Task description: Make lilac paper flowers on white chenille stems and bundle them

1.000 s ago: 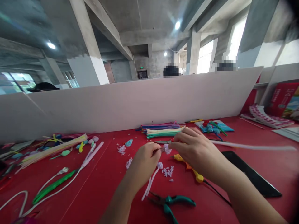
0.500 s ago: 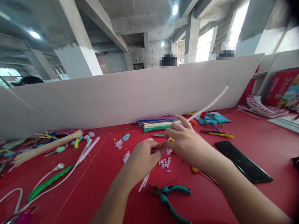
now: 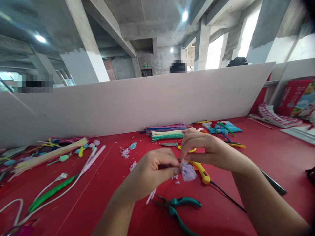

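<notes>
My left hand [image 3: 157,168] pinches the edge of a fluffy lilac piece [image 3: 188,172] between thumb and forefinger. Against the top of that piece, the fingertips of my right hand [image 3: 206,146] are pressed together. Small lilac bits [image 3: 174,177] lie on the red table under the hands. Just behind my right hand are yellow-handled scissors [image 3: 172,144] and a yellow tool with a black cord [image 3: 203,172]. Teal-handled pliers [image 3: 183,200] lie open in front, beside short pale strips [image 3: 151,196].
Bundled pipe cleaners [image 3: 167,134] lie by the white partition [image 3: 123,101]. At left are more coloured stems [image 3: 51,155], a green tool [image 3: 51,193] and white cables. A black phone [image 3: 273,182] is partly behind my right forearm. Heads show past the partition.
My right hand has moved slightly right, and the long pale strip no longer sticks up above it. The fluffy lilac piece, scissors and yellow tool show more; my forearm now covers more of the phone.
</notes>
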The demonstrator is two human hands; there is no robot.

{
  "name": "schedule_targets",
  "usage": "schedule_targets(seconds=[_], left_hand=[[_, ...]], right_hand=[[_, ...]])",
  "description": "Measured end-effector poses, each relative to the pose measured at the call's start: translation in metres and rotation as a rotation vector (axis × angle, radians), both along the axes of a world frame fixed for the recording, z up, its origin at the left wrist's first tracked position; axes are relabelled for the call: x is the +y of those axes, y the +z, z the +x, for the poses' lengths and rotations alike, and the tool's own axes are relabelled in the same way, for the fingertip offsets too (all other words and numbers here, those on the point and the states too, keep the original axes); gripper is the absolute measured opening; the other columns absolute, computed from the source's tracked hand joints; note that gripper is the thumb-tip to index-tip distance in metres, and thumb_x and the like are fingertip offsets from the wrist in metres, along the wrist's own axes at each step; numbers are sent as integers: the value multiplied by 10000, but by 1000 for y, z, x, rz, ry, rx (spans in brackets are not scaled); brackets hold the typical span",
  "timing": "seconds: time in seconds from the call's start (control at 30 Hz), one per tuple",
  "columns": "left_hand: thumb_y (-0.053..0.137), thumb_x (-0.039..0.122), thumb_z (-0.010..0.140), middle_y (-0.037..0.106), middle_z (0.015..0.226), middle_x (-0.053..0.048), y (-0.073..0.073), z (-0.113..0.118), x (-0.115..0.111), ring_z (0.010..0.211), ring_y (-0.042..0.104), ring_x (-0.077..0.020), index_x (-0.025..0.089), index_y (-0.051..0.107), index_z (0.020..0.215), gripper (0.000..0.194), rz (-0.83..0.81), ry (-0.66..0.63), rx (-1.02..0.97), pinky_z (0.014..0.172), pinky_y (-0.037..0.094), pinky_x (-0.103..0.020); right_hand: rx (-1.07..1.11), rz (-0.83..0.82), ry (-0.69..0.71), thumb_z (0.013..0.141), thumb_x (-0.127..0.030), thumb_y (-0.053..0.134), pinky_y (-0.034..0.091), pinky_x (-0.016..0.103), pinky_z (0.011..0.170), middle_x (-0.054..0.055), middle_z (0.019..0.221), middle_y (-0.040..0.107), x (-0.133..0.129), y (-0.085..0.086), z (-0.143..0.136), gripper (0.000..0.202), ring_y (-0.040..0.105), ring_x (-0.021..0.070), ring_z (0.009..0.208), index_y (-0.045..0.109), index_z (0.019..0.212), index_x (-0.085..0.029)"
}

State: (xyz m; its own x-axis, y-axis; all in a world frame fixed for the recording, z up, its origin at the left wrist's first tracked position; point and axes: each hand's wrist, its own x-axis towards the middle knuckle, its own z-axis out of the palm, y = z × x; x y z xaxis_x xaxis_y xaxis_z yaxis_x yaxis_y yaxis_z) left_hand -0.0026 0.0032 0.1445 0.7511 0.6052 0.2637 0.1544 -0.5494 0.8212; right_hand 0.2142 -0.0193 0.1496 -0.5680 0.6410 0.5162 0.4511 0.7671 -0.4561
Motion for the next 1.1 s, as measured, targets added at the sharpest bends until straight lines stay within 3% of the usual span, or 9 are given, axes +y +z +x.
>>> schedule_targets(seconds=[0.1, 0.2, 0.27, 0.37, 0.5, 0.63, 0.8, 0.93, 1.1], left_hand=[[618, 204, 833, 544, 715, -7, 5, -1, -9, 657, 503, -110, 177, 694, 751, 115, 44, 26, -111, 590, 399, -223], [590, 181, 854, 541, 720, -3, 6, 1, -14, 664, 492, -102, 177, 679, 772, 122, 231, 241, -252, 592, 388, -216], [578, 190, 862, 551, 736, -2, 4, 3, -15, 673, 491, -100, 173, 657, 765, 127, 273, 358, -333, 607, 389, -216], [564, 267, 875, 514, 659, 21, 1, 4, -9, 596, 441, -90, 184, 653, 792, 147, 56, 426, -377, 550, 360, -211], [608, 329, 833, 493, 600, 41, -2, -2, 2, 515, 368, -80, 206, 678, 821, 142, -251, 307, -236, 487, 304, -212], [599, 311, 827, 603, 738, 12, -1, -6, 5, 712, 524, -131, 211, 677, 755, 146, -98, 248, -7, 652, 389, -245], [522, 260, 841, 516, 679, 34, -10, 0, 0, 624, 460, -119, 201, 597, 653, 212, 58, 285, 218, 553, 325, -251], [509, 249, 835, 489, 655, 37, -12, 5, -1, 593, 423, -116, 197, 580, 647, 207, 49, 297, 225, 529, 306, -251], [565, 288, 829, 534, 693, 37, -6, 5, -1, 652, 468, -117, 208, 624, 698, 165, -50, 259, 88, 577, 352, -233]], right_hand=[[269, -242, 132, 868, -265, 592, 440, 300, 751, 33, 801, 616, 9, -11, -1, 111, 547, 147, 773, 665, 847, -184], [564, -442, 122, 846, -313, 620, 421, 249, 631, 12, 778, 597, 18, -29, -17, 133, 531, 118, 686, 631, 834, -182], [727, -493, 107, 828, -298, 644, 423, 238, 647, -9, 751, 592, 20, -39, -33, 113, 531, 107, 676, 611, 816, -191], [865, -456, -8, 854, -272, 604, 424, 236, 643, -28, 699, 570, 18, -43, -50, 69, 519, 101, 641, 601, 843, -204], [684, -204, -188, 834, -150, 584, 417, 246, 687, -15, 780, 590, 13, -33, -44, 68, 528, 115, 723, 617, 835, -209], [246, -30, -181, 854, -134, 555, 417, 276, 765, 5, 838, 620, 7, -17, -21, 135, 542, 141, 827, 658, 853, -221], [-87, -28, -200, 893, -191, 532, 405, 309, 782, 22, 868, 625, 3, -9, -9, 146, 528, 159, 848, 670, 867, -231], [-109, -25, -211, 887, -177, 532, 406, 294, 749, 18, 835, 619, 4, -8, -9, 143, 515, 155, 827, 664, 860, -224], [53, -185, -214, 857, -170, 553, 425, 259, 708, 6, 824, 619, 5, -8, -6, 117, 537, 138, 797, 659, 861, -218]])
